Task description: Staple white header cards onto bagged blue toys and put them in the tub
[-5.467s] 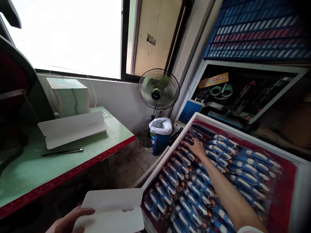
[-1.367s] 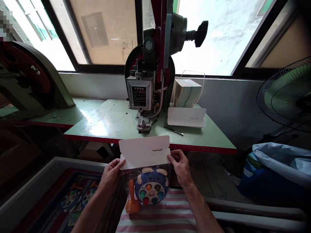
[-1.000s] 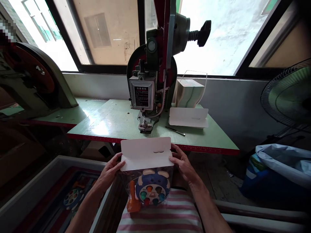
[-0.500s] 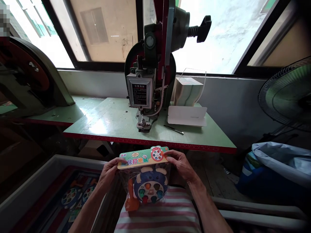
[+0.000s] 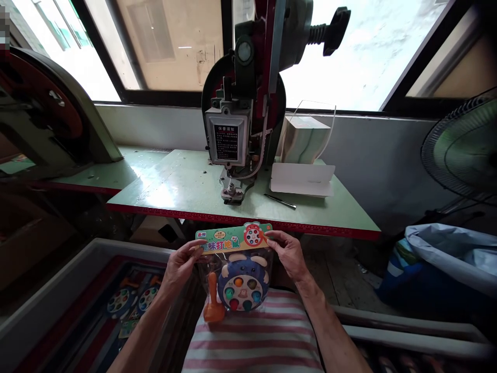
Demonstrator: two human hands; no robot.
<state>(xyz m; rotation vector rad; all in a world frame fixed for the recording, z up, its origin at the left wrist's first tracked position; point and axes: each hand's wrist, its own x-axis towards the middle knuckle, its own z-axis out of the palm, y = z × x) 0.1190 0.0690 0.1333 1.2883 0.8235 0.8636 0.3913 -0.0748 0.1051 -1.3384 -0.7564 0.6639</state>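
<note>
Between my hands hangs a clear toy bag (image 5: pixel 267 264) topped by a printed cardboard header (image 5: pixel 236 239). Inside it show a blue animal-faced whack-a-mole toy (image 5: pixel 244 282) and an orange toy hammer (image 5: pixel 213 303). My left hand (image 5: pixel 184 263) pinches the header's left end, and my right hand (image 5: pixel 288 254) pinches its right end. The bag hangs over my striped lap, just below the front edge of the green table (image 5: pixel 186 181). Beyond it stands a stapling-type machine (image 5: pixel 227 140), its small metal anvil (image 5: pixel 232 192) near the table's front.
A stack of folded cards (image 5: pixel 305 140), a loose white card (image 5: pixel 302 178) and a thin dark tool (image 5: pixel 280 201) lie right of the machine. At left, a grey bin (image 5: pixel 97 248) holds several bagged toys. A fan (image 5: pixel 466 150) and a blue bag (image 5: pixel 419 285) stand right.
Both hands have raised the bagged toy slightly, and its header tilts back less level with the table edge. The camera view has shifted a little, while the grip on both ends stays.
</note>
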